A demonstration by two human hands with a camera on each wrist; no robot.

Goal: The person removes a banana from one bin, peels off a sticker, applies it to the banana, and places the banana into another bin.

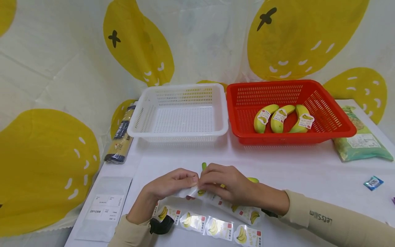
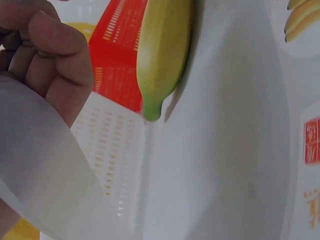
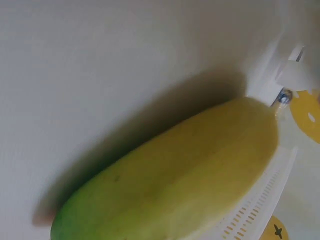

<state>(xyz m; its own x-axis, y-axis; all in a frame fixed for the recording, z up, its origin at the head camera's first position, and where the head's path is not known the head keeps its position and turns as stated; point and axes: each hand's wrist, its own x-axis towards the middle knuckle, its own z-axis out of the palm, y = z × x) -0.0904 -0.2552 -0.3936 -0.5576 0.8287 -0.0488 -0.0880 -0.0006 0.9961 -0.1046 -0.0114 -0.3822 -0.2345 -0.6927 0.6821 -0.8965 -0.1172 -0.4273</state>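
My left hand pinches the end of a strip of banana stickers, its thumb on top. In the left wrist view, a smooth, pale sheet curves below the hand. My right hand meets the left one, fingertips pinching at the sticker strip's end. Behind the right hand lies a yellow banana with green ends, mostly hidden by that hand in the head view. The left wrist view shows the banana on the white table. Another row of stickers lies nearer me, each printed with bananas and a red mark.
A white basket stands at the back, beside a red basket holding three stickered bananas. At left are a spaghetti pack and a white pouch. A green bag and small blue packet lie right.
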